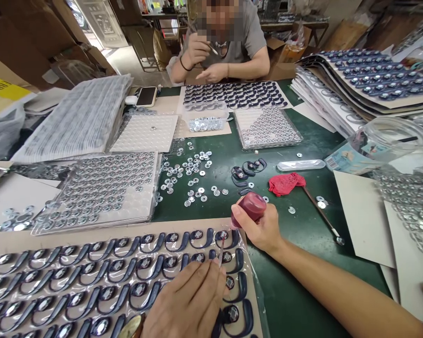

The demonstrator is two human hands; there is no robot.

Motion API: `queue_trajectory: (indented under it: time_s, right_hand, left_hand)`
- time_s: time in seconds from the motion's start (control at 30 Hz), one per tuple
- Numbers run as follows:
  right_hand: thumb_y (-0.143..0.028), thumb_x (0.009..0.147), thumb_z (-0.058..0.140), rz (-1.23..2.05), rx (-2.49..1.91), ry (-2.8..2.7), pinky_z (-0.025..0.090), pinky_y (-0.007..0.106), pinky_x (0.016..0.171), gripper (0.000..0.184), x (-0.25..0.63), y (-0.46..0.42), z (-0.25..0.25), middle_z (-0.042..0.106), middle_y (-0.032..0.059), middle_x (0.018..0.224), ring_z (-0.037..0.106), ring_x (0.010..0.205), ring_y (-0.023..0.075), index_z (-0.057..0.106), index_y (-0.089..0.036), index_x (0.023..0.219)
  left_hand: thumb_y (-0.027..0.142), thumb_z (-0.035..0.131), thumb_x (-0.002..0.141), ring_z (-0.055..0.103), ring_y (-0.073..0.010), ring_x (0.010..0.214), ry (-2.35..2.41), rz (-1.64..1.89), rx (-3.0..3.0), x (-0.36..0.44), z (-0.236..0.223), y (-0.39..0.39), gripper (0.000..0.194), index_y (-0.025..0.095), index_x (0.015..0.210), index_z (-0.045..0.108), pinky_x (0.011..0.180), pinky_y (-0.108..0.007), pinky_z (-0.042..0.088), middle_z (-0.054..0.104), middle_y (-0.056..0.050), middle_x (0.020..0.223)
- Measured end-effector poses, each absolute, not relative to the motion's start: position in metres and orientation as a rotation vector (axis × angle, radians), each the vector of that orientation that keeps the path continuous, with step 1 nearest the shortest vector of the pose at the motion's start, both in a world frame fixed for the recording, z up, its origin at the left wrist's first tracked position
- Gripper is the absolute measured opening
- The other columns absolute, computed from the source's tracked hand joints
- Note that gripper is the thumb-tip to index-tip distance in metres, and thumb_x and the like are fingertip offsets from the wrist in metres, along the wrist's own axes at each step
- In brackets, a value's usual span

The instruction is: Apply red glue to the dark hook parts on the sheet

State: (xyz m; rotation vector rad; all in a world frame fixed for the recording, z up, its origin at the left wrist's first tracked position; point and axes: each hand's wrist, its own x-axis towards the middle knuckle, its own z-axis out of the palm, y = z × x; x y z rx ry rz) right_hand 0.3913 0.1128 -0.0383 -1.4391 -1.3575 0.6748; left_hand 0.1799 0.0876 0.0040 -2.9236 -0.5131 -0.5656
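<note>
My left hand [190, 305] rests on a plastic-covered card sheet [38, 237] of dark blue hook-shaped parts with shiny round centres. Its fingers are pinched on a thin stick [221, 249] whose tip touches a hook part [223, 234] at the sheet's far right corner. My right hand [262, 227] is just past that corner, over the green table [289, 300], and is closed round a small dark red bottle [251, 206] tilted towards the stick.
Loose silver discs [190, 176] lie scattered mid-table beside a clear tray of discs [102, 188]. A red cloth [285, 183], a thin rod [322, 216] and a few loose hook parts [246, 170] lie nearby. Another person [225, 42] works opposite. Stacked sheets [359, 80] fill the right.
</note>
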Motion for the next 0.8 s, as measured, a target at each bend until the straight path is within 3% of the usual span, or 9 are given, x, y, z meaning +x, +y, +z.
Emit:
queue_trajectory:
  time_s: [0.3, 0.8]
  right_hand:
    - [-0.036, 0.088, 0.056, 0.692, -1.393, -1.34, 0.048, 0.028, 0.055, 0.029, 0.393, 0.113, -0.035, 0.064, 0.0019, 0.054, 0.057, 0.049, 0.0152, 0.059, -0.018, 0.065]
    - [-0.036, 0.088, 0.055, 0.75, -1.391, -1.366, 0.049, 0.028, 0.055, 0.03, 0.392, 0.113, -0.032, 0.064, 0.0011, 0.052, 0.058, 0.048, 0.015, 0.058, -0.02, 0.064]
  left_hand:
    - [0.007, 0.043, 0.089, 0.066, -0.0192, 0.103, -0.567, -0.681, -3.104, 0.173, 0.007, 0.096, 0.03, 0.01, 0.106, 0.067, 0.086, -0.032, 0.057, 0.07, -0.009, 0.107]
    - [-0.001, 0.047, 0.082, 0.067, -0.0174, 0.097, -0.645, -0.812, -3.168, 0.174, 0.008, 0.104, 0.031, 0.008, 0.106, 0.066, 0.085, -0.032, 0.057, 0.071, -0.01, 0.103]
